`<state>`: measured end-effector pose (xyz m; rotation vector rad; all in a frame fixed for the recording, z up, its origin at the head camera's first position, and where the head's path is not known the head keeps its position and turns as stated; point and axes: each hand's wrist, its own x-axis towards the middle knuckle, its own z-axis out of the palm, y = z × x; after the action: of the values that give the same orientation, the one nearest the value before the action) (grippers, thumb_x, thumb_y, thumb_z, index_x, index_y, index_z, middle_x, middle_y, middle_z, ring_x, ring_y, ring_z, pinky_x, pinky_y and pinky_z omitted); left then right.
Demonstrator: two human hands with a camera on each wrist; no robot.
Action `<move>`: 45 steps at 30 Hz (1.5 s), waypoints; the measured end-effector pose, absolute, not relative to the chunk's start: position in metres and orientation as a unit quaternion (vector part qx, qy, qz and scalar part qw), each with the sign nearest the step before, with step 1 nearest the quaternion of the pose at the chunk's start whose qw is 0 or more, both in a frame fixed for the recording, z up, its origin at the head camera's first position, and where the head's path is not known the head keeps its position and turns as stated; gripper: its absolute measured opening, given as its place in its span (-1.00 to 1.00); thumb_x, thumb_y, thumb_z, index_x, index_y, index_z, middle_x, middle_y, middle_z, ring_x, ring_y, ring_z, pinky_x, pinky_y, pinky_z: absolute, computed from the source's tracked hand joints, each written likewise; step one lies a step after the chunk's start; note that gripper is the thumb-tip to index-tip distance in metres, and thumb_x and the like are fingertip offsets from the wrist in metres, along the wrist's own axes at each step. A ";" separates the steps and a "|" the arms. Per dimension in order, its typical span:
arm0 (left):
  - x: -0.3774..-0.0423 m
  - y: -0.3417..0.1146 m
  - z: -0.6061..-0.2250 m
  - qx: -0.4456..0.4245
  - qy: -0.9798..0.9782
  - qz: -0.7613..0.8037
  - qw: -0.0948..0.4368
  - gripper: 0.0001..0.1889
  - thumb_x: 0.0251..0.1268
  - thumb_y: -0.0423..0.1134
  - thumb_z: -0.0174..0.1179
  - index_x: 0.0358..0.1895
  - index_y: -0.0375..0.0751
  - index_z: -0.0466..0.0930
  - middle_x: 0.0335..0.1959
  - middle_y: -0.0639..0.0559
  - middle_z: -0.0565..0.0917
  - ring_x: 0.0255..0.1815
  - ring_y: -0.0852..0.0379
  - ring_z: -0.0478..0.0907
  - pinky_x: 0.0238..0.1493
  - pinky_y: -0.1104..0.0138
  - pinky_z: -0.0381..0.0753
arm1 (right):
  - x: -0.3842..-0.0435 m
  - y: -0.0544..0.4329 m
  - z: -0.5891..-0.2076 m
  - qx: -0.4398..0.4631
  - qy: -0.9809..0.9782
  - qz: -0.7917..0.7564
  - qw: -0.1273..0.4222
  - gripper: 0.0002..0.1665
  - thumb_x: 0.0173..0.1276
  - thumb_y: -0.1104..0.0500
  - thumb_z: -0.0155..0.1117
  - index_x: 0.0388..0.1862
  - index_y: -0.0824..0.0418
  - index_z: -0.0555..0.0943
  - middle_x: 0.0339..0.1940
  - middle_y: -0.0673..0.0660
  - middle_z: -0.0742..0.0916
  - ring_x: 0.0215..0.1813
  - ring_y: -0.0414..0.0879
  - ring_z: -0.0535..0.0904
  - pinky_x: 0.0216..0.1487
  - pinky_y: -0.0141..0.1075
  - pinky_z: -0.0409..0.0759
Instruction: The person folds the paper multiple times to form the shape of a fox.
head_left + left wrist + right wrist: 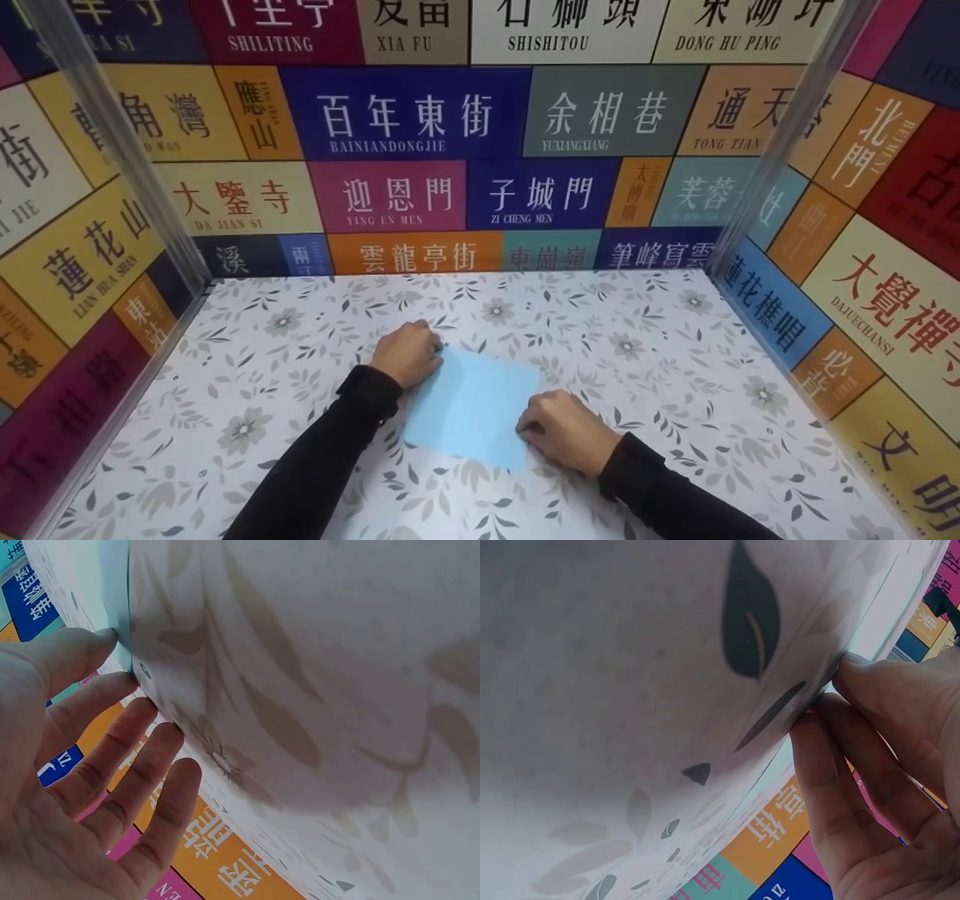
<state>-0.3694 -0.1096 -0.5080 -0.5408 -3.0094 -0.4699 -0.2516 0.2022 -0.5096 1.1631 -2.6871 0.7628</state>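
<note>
A square light-blue sheet of paper (472,409) lies flat and slightly turned on the floral-patterned surface. At its upper left corner is my left hand (409,354); in the left wrist view the thumb and index finger (124,682) pinch the edge of the paper (114,585), while the other fingers spread loosely beside it. My right hand (566,431) is at the right edge, lower down. The right wrist view has its thumb (855,669) and fingertips brought together at the paper's edge.
The table (277,367) is covered in a white print of grey leaves and flowers. Colourful panels with Chinese place names, such as the blue one (405,112), wall in the back and both sides. Clear strips (169,225) run along the corners.
</note>
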 end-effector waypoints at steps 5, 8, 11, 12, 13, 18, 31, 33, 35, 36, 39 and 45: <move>-0.366 -0.113 -0.509 -0.178 -0.965 -0.188 0.032 -0.81 0.52 -0.28 0.56 0.08 -0.20 0.97 -0.01 -0.14 0.85 0.10 -0.19 0.84 0.25 -0.09 0.86 | -0.252 0.201 -0.510 0.384 -0.888 0.248 0.053 -0.86 0.40 0.39 0.68 -0.15 0.18 0.97 -0.26 0.04 0.91 -0.14 -0.06 0.88 -0.01 -0.23 0.90; -0.366 -0.116 -0.509 -0.166 -0.966 -0.199 0.027 -0.82 0.51 -0.28 0.55 0.07 -0.16 0.97 -0.04 -0.10 0.84 0.05 -0.13 0.83 0.24 -0.05 0.84 | -0.254 0.199 -0.511 0.384 -0.889 0.242 0.055 -0.86 0.39 0.38 0.68 -0.16 0.17 0.97 -0.26 0.03 0.91 -0.15 -0.06 0.87 0.00 -0.21 0.89; -0.366 -0.118 -0.509 -0.154 -0.967 -0.202 0.024 -0.82 0.50 -0.27 0.55 0.07 -0.12 0.96 -0.06 -0.07 0.87 0.00 -0.08 0.82 0.19 -0.01 0.84 | -0.256 0.196 -0.512 0.386 -0.890 0.238 0.057 -0.87 0.41 0.36 0.68 -0.16 0.15 0.97 -0.27 0.03 0.92 -0.17 -0.07 0.85 0.01 -0.20 0.88; -0.366 -0.119 -0.508 -0.151 -0.967 -0.206 0.022 -0.81 0.50 -0.27 0.54 0.08 -0.11 0.96 -0.06 -0.06 0.88 -0.02 -0.06 0.82 0.18 0.01 0.84 | -0.256 0.196 -0.512 0.387 -0.890 0.237 0.058 -0.88 0.41 0.35 0.68 -0.16 0.15 0.97 -0.27 0.02 0.92 -0.17 -0.08 0.85 0.02 -0.19 0.87; -0.365 -0.120 -0.508 -0.150 -0.966 -0.211 0.022 -0.81 0.50 -0.27 0.54 0.09 -0.11 0.96 -0.07 -0.05 0.90 -0.04 -0.05 0.82 0.15 0.02 0.84 | -0.256 0.195 -0.512 0.386 -0.890 0.236 0.057 -0.88 0.42 0.35 0.68 -0.16 0.14 0.97 -0.27 0.02 0.91 -0.17 -0.08 0.84 0.02 -0.19 0.87; -0.358 -0.120 -0.502 -0.150 -0.957 -0.246 0.020 -0.77 0.54 -0.29 0.51 0.16 -0.11 0.94 -0.12 -0.03 0.93 -0.14 0.01 0.81 0.03 0.06 0.84 | -0.256 0.196 -0.514 0.384 -0.891 0.234 0.058 -0.86 0.39 0.35 0.70 -0.16 0.14 0.97 -0.26 0.02 0.92 -0.15 -0.08 0.84 0.04 -0.18 0.87; -0.345 -0.110 -0.493 -0.153 -0.949 -0.273 0.033 -0.56 0.52 -0.36 0.52 0.40 -0.20 0.80 -0.11 -0.07 0.95 -0.08 -0.03 0.89 0.07 0.06 0.88 | -0.251 0.206 -0.515 0.376 -0.892 0.245 0.057 -0.84 0.40 0.37 0.69 -0.16 0.12 0.98 -0.26 0.00 0.91 -0.16 -0.10 0.80 -0.03 -0.22 0.84; -0.345 -0.108 -0.491 -0.152 -0.950 -0.271 0.034 -0.56 0.52 -0.35 0.53 0.40 -0.22 0.78 -0.10 -0.07 0.95 -0.06 -0.03 0.90 0.09 0.06 0.89 | -0.251 0.206 -0.515 0.379 -0.890 0.245 0.060 -0.84 0.41 0.38 0.68 -0.16 0.13 0.98 -0.26 0.01 0.92 -0.16 -0.09 0.82 -0.03 -0.22 0.84; -0.344 -0.107 -0.489 -0.154 -0.949 -0.272 0.035 -0.62 0.53 -0.33 0.53 0.34 -0.22 0.81 -0.10 -0.06 0.95 -0.07 -0.02 0.89 0.07 0.08 0.89 | -0.252 0.206 -0.514 0.381 -0.889 0.246 0.061 -0.84 0.41 0.38 0.68 -0.16 0.14 0.98 -0.26 0.02 0.92 -0.16 -0.07 0.82 -0.04 -0.21 0.84; -0.344 -0.107 -0.488 -0.156 -0.948 -0.275 0.036 -0.66 0.54 -0.33 0.53 0.29 -0.22 0.84 -0.10 -0.06 0.95 -0.08 -0.01 0.88 0.06 0.08 0.89 | -0.252 0.206 -0.513 0.381 -0.889 0.246 0.062 -0.84 0.41 0.38 0.68 -0.16 0.14 0.98 -0.26 0.02 0.93 -0.16 -0.07 0.83 -0.04 -0.20 0.85; -0.341 -0.105 -0.485 -0.168 -0.945 -0.278 0.047 -0.78 0.54 -0.31 0.54 0.15 -0.21 0.91 -0.12 -0.05 0.94 -0.11 0.02 0.87 0.03 0.09 0.89 | -0.254 0.205 -0.513 0.381 -0.889 0.246 0.066 -0.84 0.40 0.37 0.68 -0.17 0.13 0.98 -0.27 0.02 0.92 -0.18 -0.09 0.82 -0.06 -0.21 0.84; -0.336 -0.103 -0.482 -0.186 -0.940 -0.279 0.066 -0.85 0.50 -0.31 0.57 0.03 -0.19 0.96 -0.17 -0.02 0.95 -0.16 0.06 0.85 0.01 0.13 0.88 | -0.253 0.204 -0.512 0.381 -0.888 0.248 0.074 -0.84 0.38 0.37 0.70 -0.18 0.13 0.98 -0.29 0.00 0.90 -0.20 -0.12 0.80 -0.10 -0.25 0.83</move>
<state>-0.3356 -0.1032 -0.4817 -0.5595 -2.8340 -0.8413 -0.2534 0.2041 -0.5118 1.1430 -2.6648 0.7441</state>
